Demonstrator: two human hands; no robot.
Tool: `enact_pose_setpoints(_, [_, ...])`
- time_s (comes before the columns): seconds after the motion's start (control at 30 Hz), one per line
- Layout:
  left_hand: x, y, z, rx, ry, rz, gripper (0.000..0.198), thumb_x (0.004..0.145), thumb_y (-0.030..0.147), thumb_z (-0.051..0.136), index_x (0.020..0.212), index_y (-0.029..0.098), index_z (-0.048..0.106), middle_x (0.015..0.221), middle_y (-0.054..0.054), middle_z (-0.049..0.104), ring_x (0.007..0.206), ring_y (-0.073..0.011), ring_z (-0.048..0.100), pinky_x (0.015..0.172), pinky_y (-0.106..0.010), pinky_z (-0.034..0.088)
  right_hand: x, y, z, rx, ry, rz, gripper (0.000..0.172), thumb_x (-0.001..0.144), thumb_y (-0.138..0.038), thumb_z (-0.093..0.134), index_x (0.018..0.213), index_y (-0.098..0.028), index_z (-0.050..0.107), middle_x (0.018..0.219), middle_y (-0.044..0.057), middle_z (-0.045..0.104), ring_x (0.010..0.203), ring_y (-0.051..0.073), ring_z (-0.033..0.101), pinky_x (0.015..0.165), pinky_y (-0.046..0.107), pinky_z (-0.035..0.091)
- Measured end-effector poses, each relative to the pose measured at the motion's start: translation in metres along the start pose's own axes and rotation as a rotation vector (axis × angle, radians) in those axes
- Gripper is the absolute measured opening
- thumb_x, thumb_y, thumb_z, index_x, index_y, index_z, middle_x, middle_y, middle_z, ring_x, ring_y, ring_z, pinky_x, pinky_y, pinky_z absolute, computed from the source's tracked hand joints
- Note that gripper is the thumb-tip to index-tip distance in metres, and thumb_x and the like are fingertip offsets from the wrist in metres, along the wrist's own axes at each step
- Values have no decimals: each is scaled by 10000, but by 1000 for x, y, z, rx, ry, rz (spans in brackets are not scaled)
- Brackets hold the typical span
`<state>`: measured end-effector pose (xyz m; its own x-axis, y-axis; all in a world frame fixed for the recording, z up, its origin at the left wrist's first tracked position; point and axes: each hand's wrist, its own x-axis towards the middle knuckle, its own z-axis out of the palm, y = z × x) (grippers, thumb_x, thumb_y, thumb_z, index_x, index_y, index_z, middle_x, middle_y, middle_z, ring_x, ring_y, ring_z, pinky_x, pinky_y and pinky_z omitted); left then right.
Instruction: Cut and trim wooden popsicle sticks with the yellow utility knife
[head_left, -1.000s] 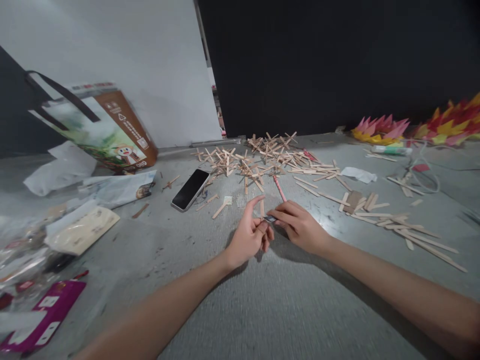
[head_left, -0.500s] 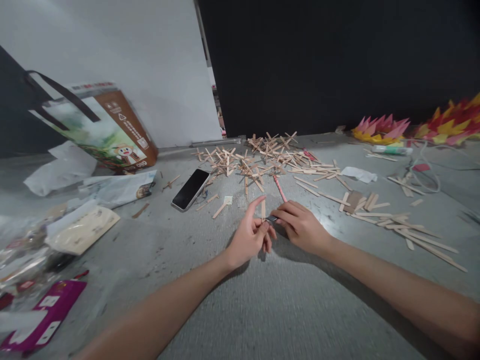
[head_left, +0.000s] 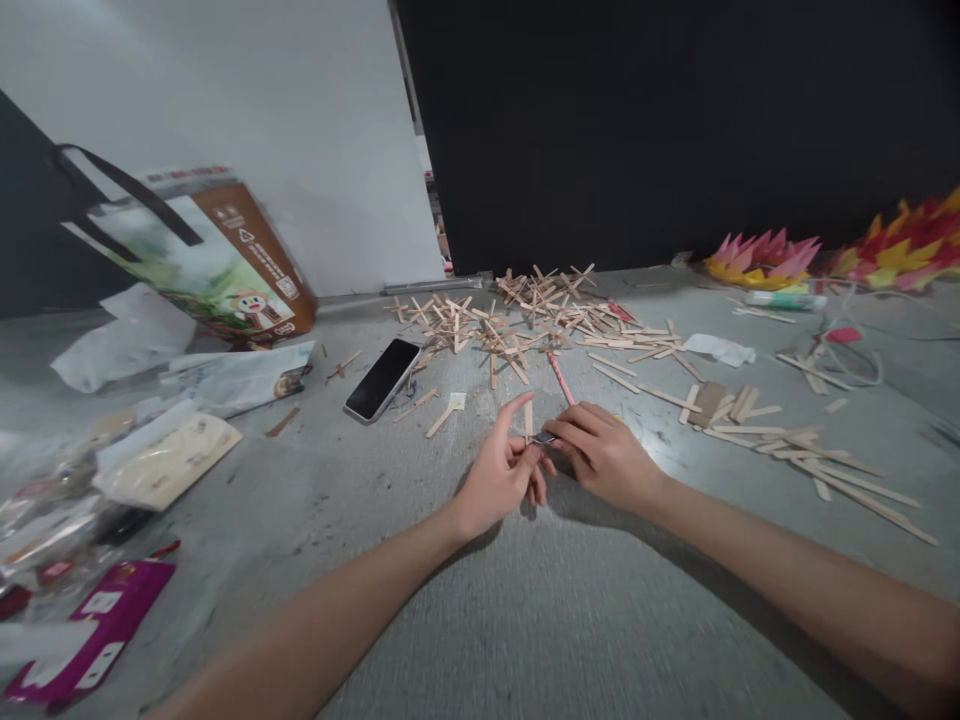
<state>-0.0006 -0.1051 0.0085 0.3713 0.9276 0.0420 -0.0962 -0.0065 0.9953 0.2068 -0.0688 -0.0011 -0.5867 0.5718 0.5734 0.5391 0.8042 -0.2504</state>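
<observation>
A pale wooden craft stick (head_left: pixel 528 416) stands up from the fingers of my left hand (head_left: pixel 499 470), which is closed on its lower end with the thumb and forefinger spread wide. My right hand (head_left: pixel 611 455) pinches a small dark metal piece (head_left: pixel 544 437) and presses it against the stick near my left fingertips. What kind of tool the piece is does not show, since my fingers cover most of it. A pink-and-white striped rod (head_left: pixel 559 378) runs up to my right knuckles; whether I hold it cannot be made out.
Many craft sticks, several joined into crosses, form a pile (head_left: pixel 525 320) at the back. Loose sticks (head_left: pixel 795 445) spread to the right. A phone (head_left: pixel 382 380) lies left of centre. Packets, a purple pouch (head_left: pixel 94 625) and a printed bag (head_left: pixel 225 260) sit left; paper flowers (head_left: pixel 765 262) stand back right.
Both hands keep almost the same place and grip. The metal piece has shifted very slightly against the stick, and the whole view has moved a little.
</observation>
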Motion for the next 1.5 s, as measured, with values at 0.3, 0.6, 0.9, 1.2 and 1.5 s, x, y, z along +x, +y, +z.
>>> enact_pose_setpoints(0.3, [-1,-3,0,-17,10,-4,769,1026,468,600,1633,245,184,753,28,669,464,-123,646,467,-207,493,0,-1,-1,37,37,23,240,1070,-195,464,1216,-208,653,1036,121,685,942,271,604,811,443,535])
enact_pose_setpoints(0.6, [-1,3,-2,-47,-3,17,793,1020,482,611,1639,248,173,769,9,697,456,-109,593,491,-223,481,2,-2,-2,47,21,22,257,1065,-211,458,1204,-217,674,1040,131,702,929,284,617,808,467,543])
enact_pose_setpoints(0.9, [0,4,-2,-38,9,50,820,1007,478,635,1632,217,173,746,12,707,416,-66,489,491,-197,396,0,1,-1,107,14,-21,231,1064,-168,465,1209,-212,640,1077,121,691,982,276,618,855,443,521])
enact_pose_setpoints(1.2, [1,0,0,-60,-6,41,800,969,468,701,1590,267,239,878,-3,687,464,-101,636,476,-207,471,-3,5,3,90,-15,-5,273,1024,-80,473,1229,-224,582,1132,111,681,1024,275,588,873,430,474])
enact_pose_setpoints(1.5, [1,4,3,-77,1,-7,849,896,465,790,1559,231,314,772,22,690,535,-139,682,550,-236,534,3,1,-1,58,24,7,281,968,-35,449,1132,-211,595,1034,96,691,972,268,597,875,426,440])
